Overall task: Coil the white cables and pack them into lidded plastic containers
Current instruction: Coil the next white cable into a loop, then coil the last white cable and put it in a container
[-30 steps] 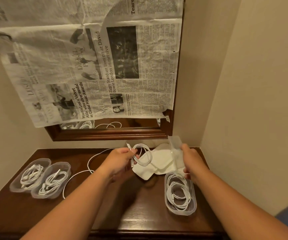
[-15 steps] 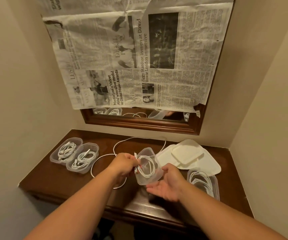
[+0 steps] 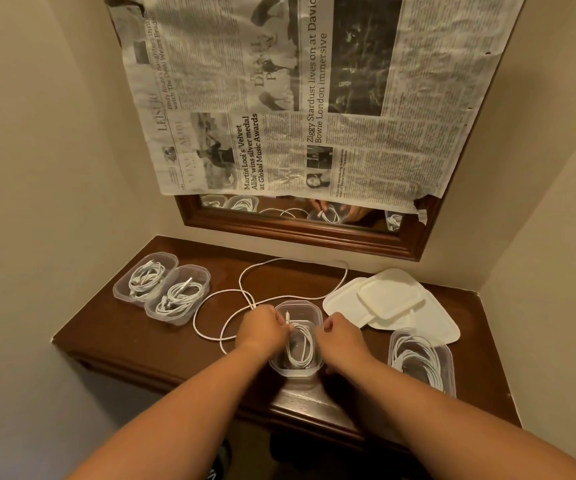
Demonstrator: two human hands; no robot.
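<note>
Our left hand (image 3: 262,328) pinches a coiled white cable (image 3: 303,344) down into a clear open container (image 3: 299,303) at the near middle of the dark table (image 3: 134,344). Our right hand (image 3: 344,336) curls round its right wall. The cable looks light, soft and springy, so we judge it is best gripped across its loops. A loose cable (image 3: 293,259) sprawls just beyond, touching the container. Two filled containers (image 3: 120,293) sit far left, a third filled container (image 3: 449,368) sits right, and white lids (image 3: 390,296) lie behind it.

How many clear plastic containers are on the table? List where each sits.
4. Far-left container and second-left container sit side by side; centre container between left hand and right hand; right container beside the white lids. Reflections in the mirror excluded. None seems hidden.
</note>
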